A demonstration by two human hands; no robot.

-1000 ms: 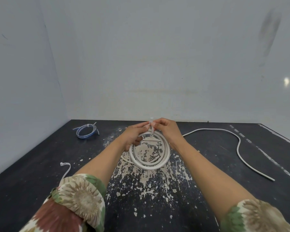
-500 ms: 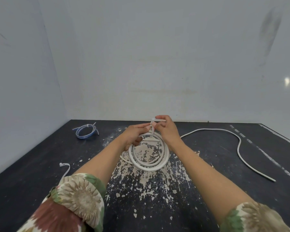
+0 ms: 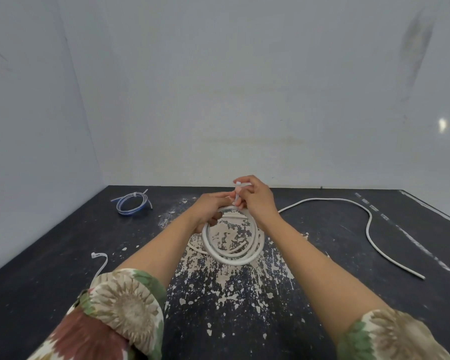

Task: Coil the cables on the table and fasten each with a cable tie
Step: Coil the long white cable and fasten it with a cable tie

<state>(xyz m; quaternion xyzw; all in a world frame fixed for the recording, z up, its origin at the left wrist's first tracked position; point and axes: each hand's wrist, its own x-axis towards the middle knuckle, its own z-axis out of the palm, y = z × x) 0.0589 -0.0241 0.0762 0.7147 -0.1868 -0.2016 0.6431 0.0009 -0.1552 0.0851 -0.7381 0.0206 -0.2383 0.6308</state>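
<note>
A thick white cable (image 3: 234, 258) lies coiled in a ring at the middle of the dark table (image 3: 50, 255). My left hand (image 3: 211, 206) grips the far side of the coil. My right hand (image 3: 255, 198) pinches the tail of a white cable tie (image 3: 238, 193) that wraps the coil's far edge, with the tail pointing up and left between my fingers. The rest of this cable (image 3: 369, 224) trails off to the right across the table.
A blue cable coil (image 3: 133, 203) with a tie on it lies at the back left. A loose white cable tie (image 3: 102, 261) lies near my left sleeve. Grey walls enclose the table at the back and left. The tabletop paint is chipped in the middle.
My right hand has risen slightly and drawn the tie's tail upward through its head. The coil and my left hand stay in place.
</note>
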